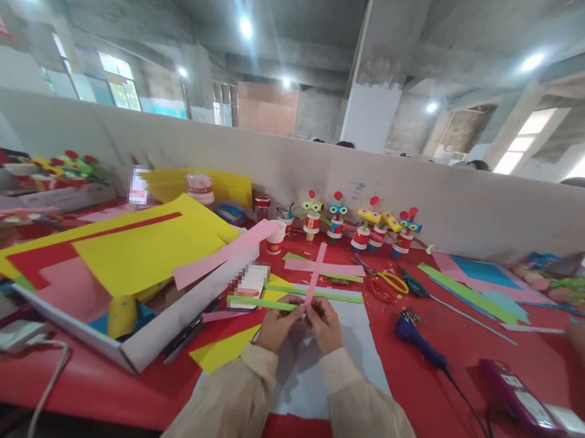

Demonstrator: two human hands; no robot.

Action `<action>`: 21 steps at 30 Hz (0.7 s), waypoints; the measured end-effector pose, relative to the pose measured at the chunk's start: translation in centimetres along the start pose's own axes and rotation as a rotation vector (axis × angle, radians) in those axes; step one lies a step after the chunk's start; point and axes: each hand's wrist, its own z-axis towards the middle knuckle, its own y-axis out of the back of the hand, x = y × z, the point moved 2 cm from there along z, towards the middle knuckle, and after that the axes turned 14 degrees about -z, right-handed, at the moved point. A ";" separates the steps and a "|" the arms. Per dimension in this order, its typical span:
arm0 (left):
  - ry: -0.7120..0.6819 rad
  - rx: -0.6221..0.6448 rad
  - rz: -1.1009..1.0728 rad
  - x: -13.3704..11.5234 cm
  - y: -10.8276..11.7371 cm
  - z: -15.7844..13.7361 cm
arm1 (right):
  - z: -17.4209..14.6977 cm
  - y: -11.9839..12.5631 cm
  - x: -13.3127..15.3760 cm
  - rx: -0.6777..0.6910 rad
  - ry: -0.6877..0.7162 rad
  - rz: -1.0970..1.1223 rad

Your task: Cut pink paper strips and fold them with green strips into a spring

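On your left, the long green paper strip (pixel 261 303) lies flat across the white sheet (pixel 357 357), its right end pinched under your left hand (pixel 277 326). Your right hand (pixel 326 325) pinches the foot of the narrow pink paper strip (pixel 316 273), which runs away from you across the red table (pixel 460 404). Both look featherlight, limp and easily creased, so you'd best hold them at the crossing, fingertips pressed together.

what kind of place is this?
Likely a shared craft workshop: a red table strewn with coloured paper sheets, scissors, and a row of finished paper robot figures along a low partition.
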 end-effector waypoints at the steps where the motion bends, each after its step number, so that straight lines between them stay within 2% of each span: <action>1: 0.013 0.015 -0.006 0.1 0.0 0.0 | 0.0 0.0 0.0 -0.003 -0.002 0.000; 8: 0.053 0.031 -0.034 0.1 -0.2 -0.1 | 0.0 0.2 0.2 -0.017 0.011 0.003; 15: -0.016 0.000 0.099 -0.7 -0.2 -0.2 | -0.1 0.1 -0.1 -0.009 -0.039 0.045; 21: 0.031 0.027 -0.053 0.0 -0.3 0.0 | -0.2 0.2 -0.2 0.004 -0.052 0.031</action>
